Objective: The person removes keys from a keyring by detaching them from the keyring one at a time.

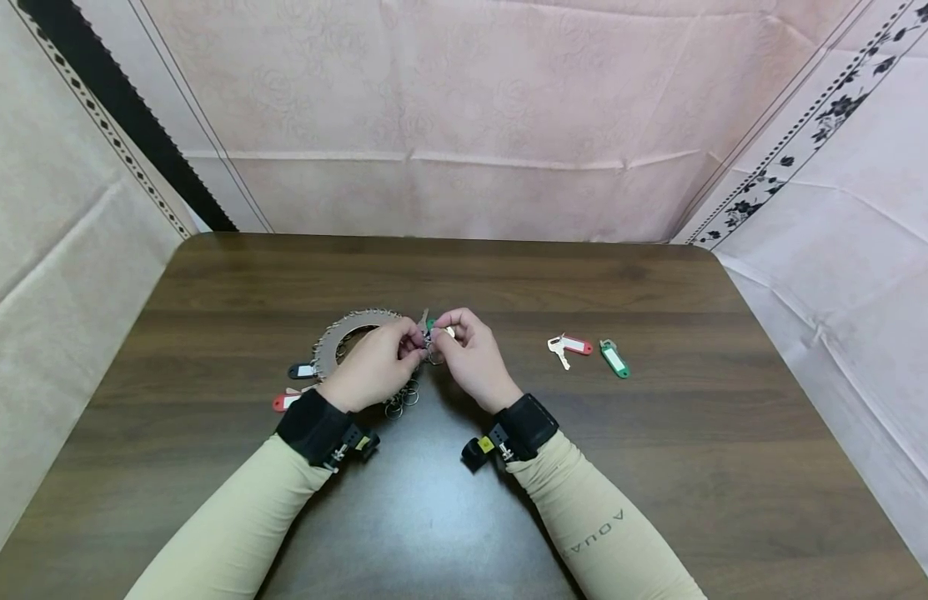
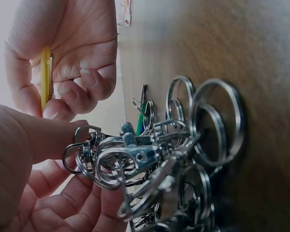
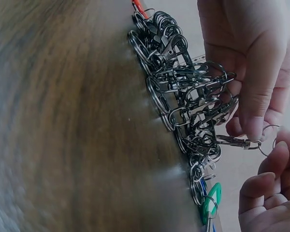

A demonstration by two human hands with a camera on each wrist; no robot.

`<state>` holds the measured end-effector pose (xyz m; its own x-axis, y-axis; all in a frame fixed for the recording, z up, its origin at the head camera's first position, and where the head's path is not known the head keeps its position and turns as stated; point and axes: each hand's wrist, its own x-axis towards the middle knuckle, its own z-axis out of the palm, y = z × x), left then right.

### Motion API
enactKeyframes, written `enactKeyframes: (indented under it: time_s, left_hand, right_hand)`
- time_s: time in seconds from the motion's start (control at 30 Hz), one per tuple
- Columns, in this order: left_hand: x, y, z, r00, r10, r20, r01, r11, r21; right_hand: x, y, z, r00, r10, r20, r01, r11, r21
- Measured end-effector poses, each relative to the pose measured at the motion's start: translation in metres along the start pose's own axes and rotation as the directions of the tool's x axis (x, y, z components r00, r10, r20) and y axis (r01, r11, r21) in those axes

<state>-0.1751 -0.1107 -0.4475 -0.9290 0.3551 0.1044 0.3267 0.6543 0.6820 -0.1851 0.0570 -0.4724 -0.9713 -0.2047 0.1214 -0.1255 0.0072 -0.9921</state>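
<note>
Just left of centre on the table lies the big ring, the left hand over its right side and around a clasp, the right hand just beyond, with a held tag in it. Off the ring's left sit an upper tag and, nearer, a lower tag. Well to the right, a key lies left of its keyed tag, then comes the rightmost tag. Cloth hangs behind the far edge.

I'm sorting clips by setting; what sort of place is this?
Probably a staged recording corner: a wood-look table, patterned sheets behind and beside it, and wrist-worn cameras.
</note>
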Motion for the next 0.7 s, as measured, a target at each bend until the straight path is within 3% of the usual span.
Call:
enactKeyframes:
  time_s: [0.27,0.53,0.7]
  left_hand:
    - [0.0009,-0.0020,-0.0006,0.998,0.025,-0.050,-0.023,0.999,0.025]
    - [0.0005,-0.0005,-0.0034,0.990,0.009,-0.138,-0.010,1.000,-0.007]
    - [0.0003,-0.0007,-0.0031,0.989,0.000,-0.148,-0.004,1.000,-0.022]
  right_hand:
    - [0.0006,0.0006,-0.0003,1.000,-0.009,0.003,0.009,1.000,0.010]
    - [0.0013,0.0040,0.0011,1.000,0.015,0.014,-0.014,1.000,-0.016]
    - [0.0004,0.0045,0.0017,0.999,0.030,0.029,-0.030,0.999,-0.021]
